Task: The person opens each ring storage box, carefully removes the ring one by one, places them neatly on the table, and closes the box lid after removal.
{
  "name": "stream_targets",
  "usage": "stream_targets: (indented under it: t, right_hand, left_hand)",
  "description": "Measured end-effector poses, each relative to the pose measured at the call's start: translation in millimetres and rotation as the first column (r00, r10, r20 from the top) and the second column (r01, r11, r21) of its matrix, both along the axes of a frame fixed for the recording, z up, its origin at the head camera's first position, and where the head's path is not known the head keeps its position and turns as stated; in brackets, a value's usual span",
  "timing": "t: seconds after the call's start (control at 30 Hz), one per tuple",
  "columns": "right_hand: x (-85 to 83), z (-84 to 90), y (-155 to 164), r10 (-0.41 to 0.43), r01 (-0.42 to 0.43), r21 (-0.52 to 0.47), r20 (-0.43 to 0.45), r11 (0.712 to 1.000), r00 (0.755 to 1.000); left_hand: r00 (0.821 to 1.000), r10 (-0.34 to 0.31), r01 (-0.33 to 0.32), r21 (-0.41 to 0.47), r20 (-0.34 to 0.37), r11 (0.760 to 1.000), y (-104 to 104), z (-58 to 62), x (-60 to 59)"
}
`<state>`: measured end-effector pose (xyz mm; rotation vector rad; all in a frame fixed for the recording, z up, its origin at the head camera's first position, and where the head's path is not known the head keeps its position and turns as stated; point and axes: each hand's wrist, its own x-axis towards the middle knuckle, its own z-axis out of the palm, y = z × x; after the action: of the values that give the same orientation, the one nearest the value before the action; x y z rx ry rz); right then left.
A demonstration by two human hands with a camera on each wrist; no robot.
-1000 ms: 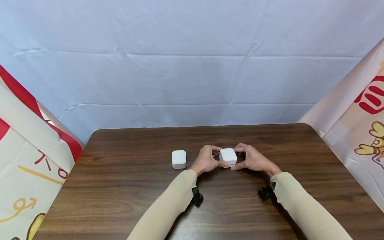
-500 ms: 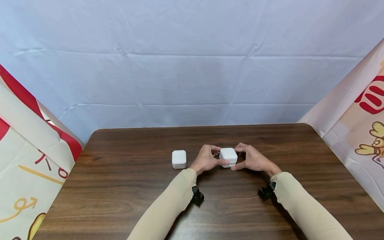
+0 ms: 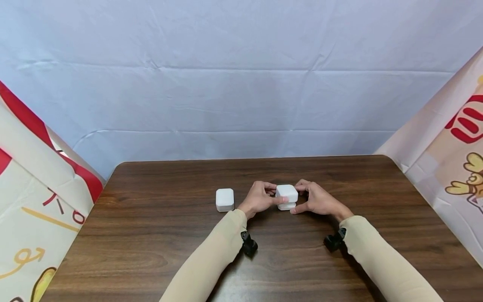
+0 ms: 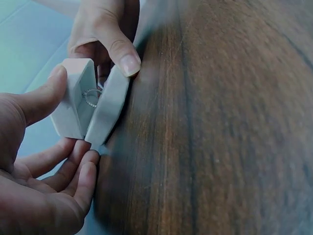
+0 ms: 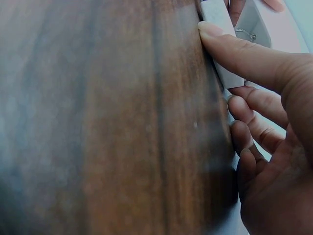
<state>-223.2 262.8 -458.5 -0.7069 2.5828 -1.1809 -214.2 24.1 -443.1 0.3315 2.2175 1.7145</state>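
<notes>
From my remote seat, the small white square hinged ring box (image 3: 287,196) sits on the dark brown wood-grain surface (image 3: 151,235) near its middle, held between both hands. My left hand (image 3: 260,199) has its thumb curled on the lid (image 4: 73,95) and its fingers under the far side; my right hand (image 3: 316,199) pinches the base (image 4: 108,105), thumb pressing its front edge down against the surface. The left wrist view shows the lid parted from the base at a narrow angle, with a silver ring (image 4: 91,96) visible inside.

To do this well, I judge the right thumb should pin the base flat so it does not slide or tip, while the left thumb lifts the lid in an arc about the hinge rather than pulling straight up. A slow, even lift seems wise, since a springy hinge could snap and jolt the ring. A second small white closed box (image 3: 225,199) stands apart to the left, untouched.
</notes>
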Motion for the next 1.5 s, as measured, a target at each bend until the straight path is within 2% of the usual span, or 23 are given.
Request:
stream_targets:
  t: [0.6,1.5]
  right_hand:
    - [-0.9,-0.3,-0.5,-0.016,0.016,-0.002,-0.001,1.000,1.000]
    - [-1.3,-1.1,-0.5,-0.012,0.012,-0.026,0.014,1.000,1.000]
  left_hand:
    - [0.994,0.042,-0.045,0.026,0.099,0.999,2.0,0.6,-4.7]
    - [0.981,0.090,-0.101,0.054,0.169,0.993,2.7,2.7,-5.5]
